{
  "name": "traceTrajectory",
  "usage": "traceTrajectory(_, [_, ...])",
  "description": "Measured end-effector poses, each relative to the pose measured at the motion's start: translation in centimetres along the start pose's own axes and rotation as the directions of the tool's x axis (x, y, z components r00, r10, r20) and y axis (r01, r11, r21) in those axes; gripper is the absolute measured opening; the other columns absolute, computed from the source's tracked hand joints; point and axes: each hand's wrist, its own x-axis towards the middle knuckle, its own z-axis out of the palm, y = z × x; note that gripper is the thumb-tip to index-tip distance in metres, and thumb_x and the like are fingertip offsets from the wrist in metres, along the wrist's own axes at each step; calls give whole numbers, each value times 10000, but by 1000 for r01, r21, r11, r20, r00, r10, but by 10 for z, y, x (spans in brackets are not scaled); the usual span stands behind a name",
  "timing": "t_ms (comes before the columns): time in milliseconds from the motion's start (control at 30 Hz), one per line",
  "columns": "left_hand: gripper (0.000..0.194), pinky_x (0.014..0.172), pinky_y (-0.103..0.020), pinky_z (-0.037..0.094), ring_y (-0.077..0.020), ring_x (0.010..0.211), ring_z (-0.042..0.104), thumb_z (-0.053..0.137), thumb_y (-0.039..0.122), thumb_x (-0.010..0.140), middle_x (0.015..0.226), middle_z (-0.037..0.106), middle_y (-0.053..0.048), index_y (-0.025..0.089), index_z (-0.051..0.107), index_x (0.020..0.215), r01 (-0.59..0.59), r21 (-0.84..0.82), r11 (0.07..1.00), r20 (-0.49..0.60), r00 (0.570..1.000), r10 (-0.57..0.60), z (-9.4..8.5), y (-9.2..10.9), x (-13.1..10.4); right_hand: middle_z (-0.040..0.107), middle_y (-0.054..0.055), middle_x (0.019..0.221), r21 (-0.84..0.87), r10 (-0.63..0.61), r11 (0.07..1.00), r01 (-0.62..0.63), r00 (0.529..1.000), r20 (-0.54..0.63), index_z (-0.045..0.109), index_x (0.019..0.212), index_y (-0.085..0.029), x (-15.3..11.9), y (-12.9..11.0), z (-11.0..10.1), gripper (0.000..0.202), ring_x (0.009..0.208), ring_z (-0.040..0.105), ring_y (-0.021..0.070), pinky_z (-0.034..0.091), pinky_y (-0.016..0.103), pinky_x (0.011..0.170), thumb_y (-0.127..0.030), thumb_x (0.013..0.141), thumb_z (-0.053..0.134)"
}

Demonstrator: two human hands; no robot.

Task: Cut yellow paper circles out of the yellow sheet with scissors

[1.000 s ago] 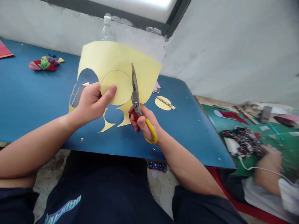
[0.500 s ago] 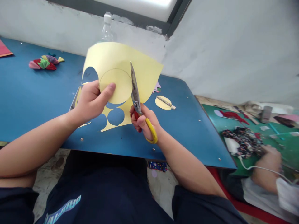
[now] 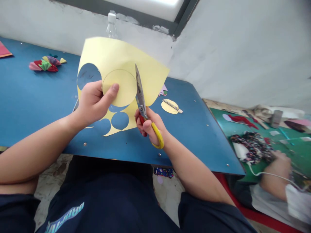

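Note:
My left hand (image 3: 96, 98) pinches a sheet of yellow paper (image 3: 148, 68), thumb on top, fingers hidden behind. A circle is drawn on the sheet under the thumb, and a round hole opens at its left. In my right hand (image 3: 152, 126) are scissors (image 3: 141, 92) with one red and one yellow handle loop. Their blades point up and lie against the right side of the drawn circle; how far apart they are is hard to see. Below the held sheet, another yellow piece with round holes (image 3: 114, 127) lies on the blue table (image 3: 189, 136).
A yellow paper disc (image 3: 167, 109) with a pen-like tool (image 3: 172, 106) across it lies at right. Colourful fabric pieces (image 3: 46, 64) sit at left. Behind the sheet stands a clear bottle (image 3: 111, 27). Another person's arm (image 3: 278, 174) rests by a green table (image 3: 257, 137).
The yellow sheet's left side has swung out to the left and flattened, showing the whole round hole. Both hands and the scissors have barely shifted.

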Motion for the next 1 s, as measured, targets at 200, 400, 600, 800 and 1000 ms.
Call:
traceTrajectory(200, [738, 400, -214, 126, -28, 464, 246, 778, 529, 1228, 540, 334, 87, 215, 464, 639, -93, 83, 992, 0, 996, 93, 0, 5, 7, 640, 6, 905, -4, -17, 1000, 17, 1000, 2, 670, 1253, -253, 0, 1, -1, 869, 721, 581, 154, 454, 311, 563, -1098, 1054, 670])
traceTrajectory(400, [716, 403, -224, 143, -34, 457, 258, 781, 499, 1214, 536, 339, 86, 220, 453, 642, -126, 103, 987, -10, 992, 127, 0, 5, 7, 655, 11, 914, -1, -31, 1000, 31, 1000, -1, 663, 1243, -250, 1, 2, -1, 853, 722, 572, 149, 454, 305, 572, -1085, 1064, 676])
traceTrajectory(600, [776, 453, -271, 141, -48, 468, 261, 742, 619, 1228, 540, 352, 80, 232, 441, 627, -59, 126, 990, 18, 998, 57, -3, 1, 4, 666, 32, 965, -30, -10, 1000, 9, 1000, -21, 660, 1208, -260, 2, 0, 0, 856, 761, 552, 159, 450, 309, 573, -1100, 1044, 684])
traceTrajectory(800, [796, 433, -248, 149, -44, 472, 265, 717, 632, 1245, 541, 343, 77, 230, 432, 620, -32, 135, 990, 17, 999, 30, -2, 0, 5, 665, 35, 953, -40, -7, 999, 6, 1000, -28, 675, 1204, -265, 2, 1, -1, 866, 778, 563, 175, 452, 318, 579, -1113, 1028, 685])
traceTrajectory(1000, [786, 409, -224, 149, -41, 461, 249, 742, 649, 1231, 551, 327, 79, 232, 448, 632, -17, 61, 998, 27, 1000, 16, -2, 3, 5, 663, 32, 951, -44, -21, 999, 20, 999, -33, 678, 1206, -256, 2, -1, -1, 863, 764, 550, 164, 454, 315, 582, -1102, 1036, 691])
